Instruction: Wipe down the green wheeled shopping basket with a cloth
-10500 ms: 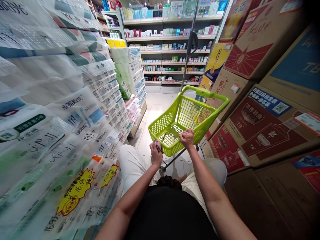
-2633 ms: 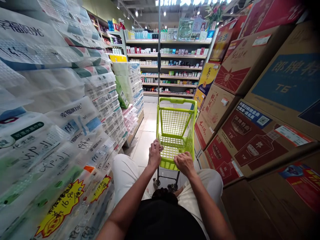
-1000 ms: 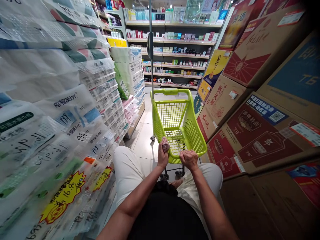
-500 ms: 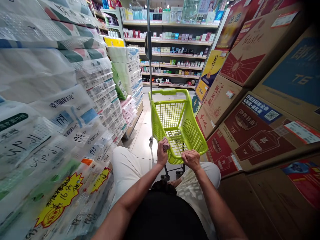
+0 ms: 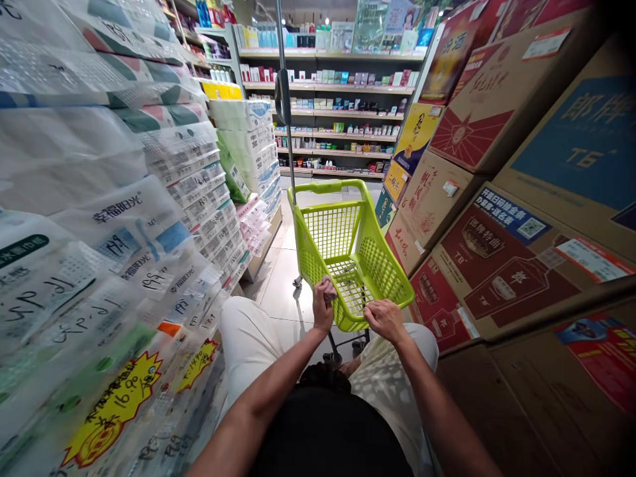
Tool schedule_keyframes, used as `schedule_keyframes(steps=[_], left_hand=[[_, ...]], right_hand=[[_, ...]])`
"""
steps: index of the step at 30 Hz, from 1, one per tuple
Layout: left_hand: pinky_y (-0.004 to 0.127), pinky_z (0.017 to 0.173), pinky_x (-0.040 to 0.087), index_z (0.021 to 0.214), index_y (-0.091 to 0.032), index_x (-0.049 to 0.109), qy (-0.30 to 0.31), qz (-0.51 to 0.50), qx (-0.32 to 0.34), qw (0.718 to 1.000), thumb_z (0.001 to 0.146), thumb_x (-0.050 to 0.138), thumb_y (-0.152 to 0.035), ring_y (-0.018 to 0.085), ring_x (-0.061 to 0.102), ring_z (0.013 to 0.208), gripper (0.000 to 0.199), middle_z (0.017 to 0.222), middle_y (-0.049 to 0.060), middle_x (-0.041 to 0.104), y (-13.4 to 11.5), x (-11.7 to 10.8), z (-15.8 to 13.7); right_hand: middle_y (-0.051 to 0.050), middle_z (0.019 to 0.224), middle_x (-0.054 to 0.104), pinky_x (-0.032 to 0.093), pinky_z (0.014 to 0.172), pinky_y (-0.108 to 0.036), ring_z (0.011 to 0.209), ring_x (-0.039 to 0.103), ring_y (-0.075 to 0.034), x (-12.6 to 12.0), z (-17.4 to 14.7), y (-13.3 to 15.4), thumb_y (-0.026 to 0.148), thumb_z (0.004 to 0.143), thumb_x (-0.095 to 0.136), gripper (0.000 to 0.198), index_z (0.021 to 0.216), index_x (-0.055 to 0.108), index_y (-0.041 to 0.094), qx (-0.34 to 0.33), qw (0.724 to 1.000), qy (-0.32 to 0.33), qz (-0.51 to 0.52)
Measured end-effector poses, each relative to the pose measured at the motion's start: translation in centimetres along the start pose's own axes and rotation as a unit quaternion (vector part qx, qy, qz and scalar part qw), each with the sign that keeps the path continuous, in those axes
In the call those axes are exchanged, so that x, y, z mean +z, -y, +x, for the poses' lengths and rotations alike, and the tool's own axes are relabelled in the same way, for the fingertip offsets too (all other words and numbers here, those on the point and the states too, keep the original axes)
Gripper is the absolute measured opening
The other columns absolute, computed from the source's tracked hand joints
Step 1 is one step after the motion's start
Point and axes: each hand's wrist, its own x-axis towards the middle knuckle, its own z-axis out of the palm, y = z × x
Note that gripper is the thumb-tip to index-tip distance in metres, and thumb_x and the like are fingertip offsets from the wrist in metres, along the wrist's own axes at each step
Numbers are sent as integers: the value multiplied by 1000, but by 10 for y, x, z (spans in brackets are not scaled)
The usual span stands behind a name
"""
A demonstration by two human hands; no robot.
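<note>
Between my knees stands a bright green plastic shopping cart (image 5: 309,255) with a latticed basket; nothing is visible inside it. My left hand (image 5: 322,314) is closed on a crumpled pinkish-grey cloth (image 5: 328,287), which is against the basket's left rim near the front corner. Over the near rim, my right hand (image 5: 387,320) is closed, its fingers curled around the edge and partly hidden. A tall grey pole (image 5: 281,53) with a dark fitting rises at the cart's far left corner.
Stacked packs of tissue paper (image 5: 119,218) line the left side, some with yellow price signs (image 5: 116,407). Cardboard liquor boxes (image 5: 497,252) rise close on the right. Shelves of small boxes and bottles (image 5: 338,106) cross the far end beyond the tiled floor (image 5: 278,281).
The cart's far end and pole have shifted slightly left in view, and the near right corner slightly right. Both hands remain at the rim, the left still with the cloth.
</note>
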Motion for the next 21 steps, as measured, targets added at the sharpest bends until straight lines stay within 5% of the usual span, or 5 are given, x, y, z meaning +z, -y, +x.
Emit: schedule_keyframes(steps=[5,11,17,21], left_hand=[[41,118,43,123,-23,55,-51,44,-38,997,83,40,2,21,52,137,49,137,12,58,-4,2,55],[47,107,49,103,-22,56,-103,-21,-69,992,83,48,-3,26,61,118,29,115,11,63,30,14,3],[45,115,43,114,-24,59,-133,-105,65,983,82,48,-2,24,57,128,39,124,10,62,15,12,36],[44,105,50,97,-23,61,-123,-104,26,987,84,54,-10,24,62,115,20,112,9,64,24,11,13]], right_hand=[[0,58,64,35,79,-29,61,55,-13,13,6,26,20,96,49,40,57,58,21,4,999,-40,2],[0,57,65,33,77,-30,61,53,-13,17,7,34,22,97,48,42,55,58,21,1,999,-40,21],[-1,58,64,31,75,-30,62,54,-13,12,8,32,22,98,46,44,55,57,20,2,999,-34,14],[-1,58,65,32,76,-30,62,52,-13,12,7,35,22,98,45,44,55,57,20,7,999,-33,21]])
